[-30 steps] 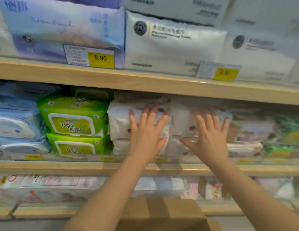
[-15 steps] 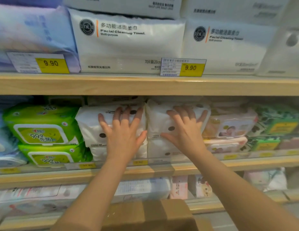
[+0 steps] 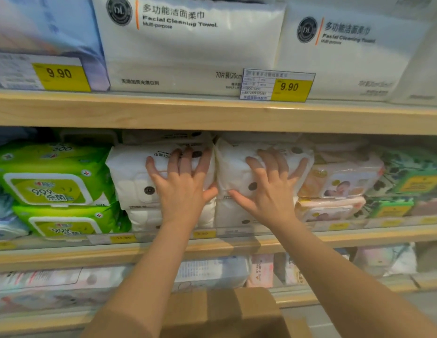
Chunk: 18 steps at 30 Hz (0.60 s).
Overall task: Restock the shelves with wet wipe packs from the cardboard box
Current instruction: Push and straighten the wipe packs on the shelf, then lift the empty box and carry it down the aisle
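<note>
Both hands flat, no grip taken: our left hand (image 3: 182, 189) presses, fingers spread, on the left white pack (image 3: 132, 176); our right hand (image 3: 270, 189) does likewise on the right white pack (image 3: 233, 172). Likely we are seating the two top packs back and level on the middle shelf (image 3: 359, 236), each on a white pack beneath. Green packs (image 3: 54, 189) flank left, pink packs (image 3: 342, 181) right. The box (image 3: 224, 313) sits low, between our forearms, below the shelf.

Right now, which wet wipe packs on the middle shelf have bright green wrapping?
The two green packs stacked left of the white packs that the hands press; the white ones carry only dark dots.
</note>
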Each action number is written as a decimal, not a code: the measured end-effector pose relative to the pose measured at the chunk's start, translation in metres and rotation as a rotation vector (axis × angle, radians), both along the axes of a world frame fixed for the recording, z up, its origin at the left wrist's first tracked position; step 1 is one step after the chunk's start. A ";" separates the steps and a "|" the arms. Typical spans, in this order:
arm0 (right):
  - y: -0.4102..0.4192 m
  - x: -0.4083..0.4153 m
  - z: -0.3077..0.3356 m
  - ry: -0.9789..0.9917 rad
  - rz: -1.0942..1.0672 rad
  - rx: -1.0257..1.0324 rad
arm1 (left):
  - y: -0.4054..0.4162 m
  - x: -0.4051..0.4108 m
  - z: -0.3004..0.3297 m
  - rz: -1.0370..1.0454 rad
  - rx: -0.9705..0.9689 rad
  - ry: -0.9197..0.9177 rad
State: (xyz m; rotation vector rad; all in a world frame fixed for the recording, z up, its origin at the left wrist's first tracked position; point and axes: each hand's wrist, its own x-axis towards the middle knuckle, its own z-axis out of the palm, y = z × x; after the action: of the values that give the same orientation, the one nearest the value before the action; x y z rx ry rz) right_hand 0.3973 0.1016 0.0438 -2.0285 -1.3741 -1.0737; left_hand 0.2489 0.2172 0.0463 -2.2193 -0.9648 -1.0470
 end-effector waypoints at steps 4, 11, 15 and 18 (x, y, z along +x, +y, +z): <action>-0.007 -0.005 0.008 0.049 -0.010 -0.118 | -0.004 -0.005 0.008 -0.007 -0.089 0.054; -0.044 -0.028 0.077 0.384 0.016 -0.542 | -0.037 -0.051 0.055 -0.062 -0.369 0.213; -0.074 -0.040 0.102 0.411 0.044 -0.587 | -0.063 -0.096 0.063 -0.151 -0.458 0.103; -0.105 -0.050 0.093 0.418 0.066 -0.571 | -0.078 -0.131 0.047 -0.154 -0.519 0.097</action>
State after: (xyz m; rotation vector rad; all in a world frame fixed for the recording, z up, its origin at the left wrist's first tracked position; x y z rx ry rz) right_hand 0.3473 -0.0032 0.1365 -2.3893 -1.6144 -0.1979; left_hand 0.1175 0.1389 0.0931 -2.7733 -1.1349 -0.8040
